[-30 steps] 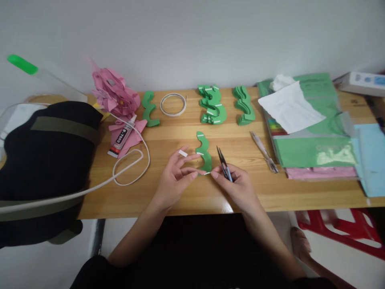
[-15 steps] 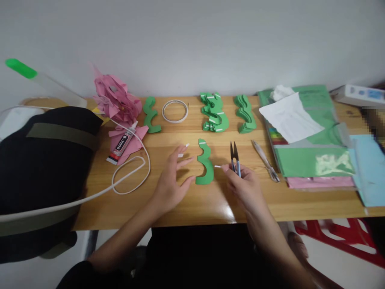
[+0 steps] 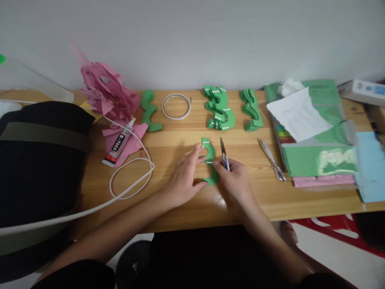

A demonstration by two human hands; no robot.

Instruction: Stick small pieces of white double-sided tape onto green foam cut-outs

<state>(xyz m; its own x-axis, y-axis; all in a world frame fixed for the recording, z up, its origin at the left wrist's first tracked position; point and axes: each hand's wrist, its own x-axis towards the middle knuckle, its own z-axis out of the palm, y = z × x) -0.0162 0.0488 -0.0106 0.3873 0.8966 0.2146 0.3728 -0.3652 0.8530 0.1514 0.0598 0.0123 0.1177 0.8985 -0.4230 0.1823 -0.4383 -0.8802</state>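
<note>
A wavy green cutout (image 3: 212,152) lies on the table in front of me, a white strip near its top and another across its middle. My left hand (image 3: 185,176) rests along its left side, fingers apart, with the fingertips near the upper part and the thumb at the lower end. A bit of white shows at one fingertip. My right hand (image 3: 236,180) is closed around thread snips (image 3: 224,150), their blades pointing away from me. Its thumb and forefinger are at the right end of the middle white strip (image 3: 209,162).
Behind lie a single green cutout (image 3: 148,112), a roll of white tape (image 3: 176,117) and two green stacks (image 3: 224,116) (image 3: 252,110). Leftward are a glue tube (image 3: 118,144), crumpled pink sheets (image 3: 105,88), a white cable (image 3: 132,195) and a black bag (image 3: 45,168). A pen (image 3: 270,158) and packaged sheets (image 3: 315,158) lie right.
Both hands have come in to the green cutout. The white strip from my right fingers is now across the cutout's middle. The view has shifted slightly.
</note>
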